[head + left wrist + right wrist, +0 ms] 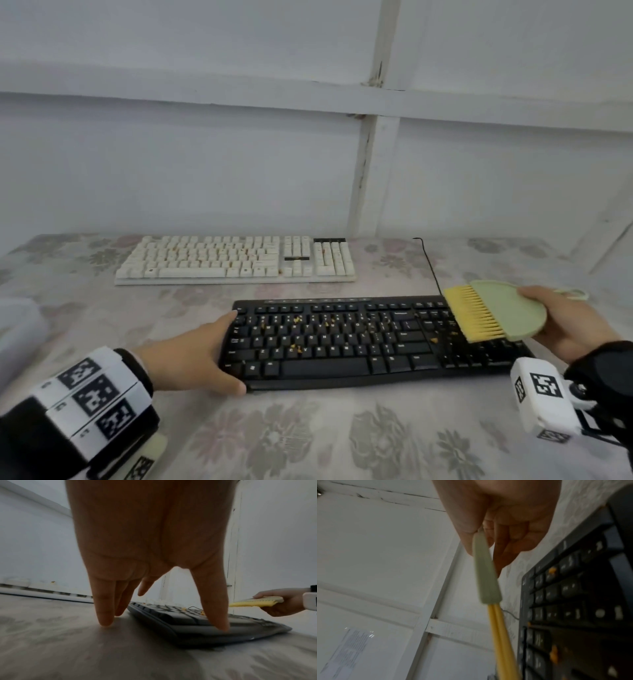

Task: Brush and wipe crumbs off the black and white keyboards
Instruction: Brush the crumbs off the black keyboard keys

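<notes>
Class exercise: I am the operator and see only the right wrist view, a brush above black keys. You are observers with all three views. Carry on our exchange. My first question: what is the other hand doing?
Observer: The left hand rests, fingers straight, against the left end of the black keyboard, thumb at its front edge.
Operator: Is the second keyboard nearby?
Observer: Yes, the white keyboard lies farther back on the table, apart from the black one.
Operator: Where should my brush go next?
Observer: Probably leftward: crumbs dot the letter keys, while the right hand holds the brush over the right end.
</notes>
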